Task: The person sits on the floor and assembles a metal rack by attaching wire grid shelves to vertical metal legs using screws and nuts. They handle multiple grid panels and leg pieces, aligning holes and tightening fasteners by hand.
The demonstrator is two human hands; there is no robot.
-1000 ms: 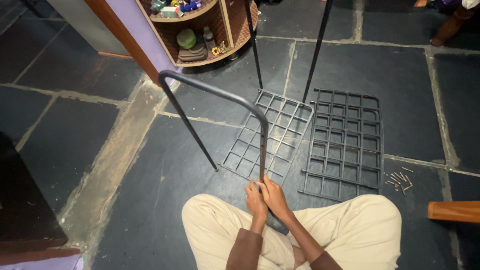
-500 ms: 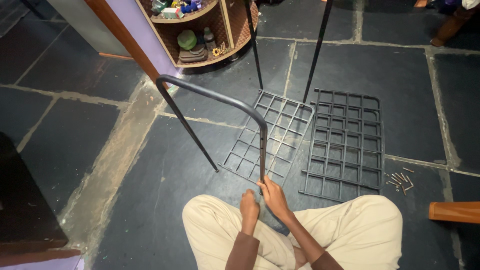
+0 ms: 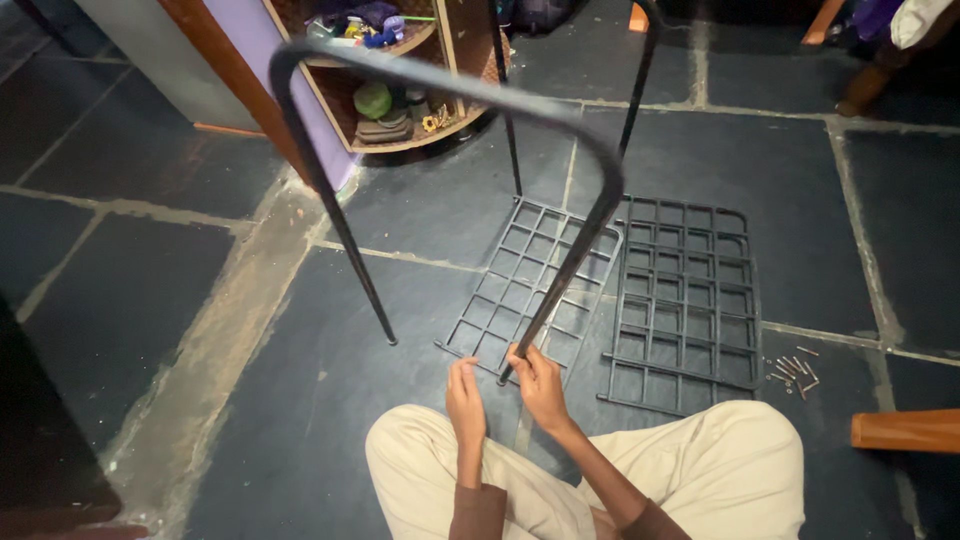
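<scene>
From the head view, you sit cross-legged on the dark slate-tiled floor [image 3: 200,400], and your right hand [image 3: 540,385] is curled around the bottom end of the black bent metal tube frame [image 3: 430,75], pinching that leg between thumb and fingers just above the floor. That low grip lets you steer the leg while the arch rises toward the camera; the frame's other leg stands on the floor to your left. Your left hand [image 3: 465,392] hovers just beside the leg, fingers loosely together and holding nothing, close enough to steady it. The leg's tip sits at the near edge of the lighter grey wire grid panel [image 3: 525,280], which lies flat beside a darker black wire grid panel [image 3: 685,300]. A small heap of metal screws [image 3: 793,370] lies near the darker panel's right corner, within your reach. A curved wooden corner shelf [image 3: 400,90] stands at the far edge.
</scene>
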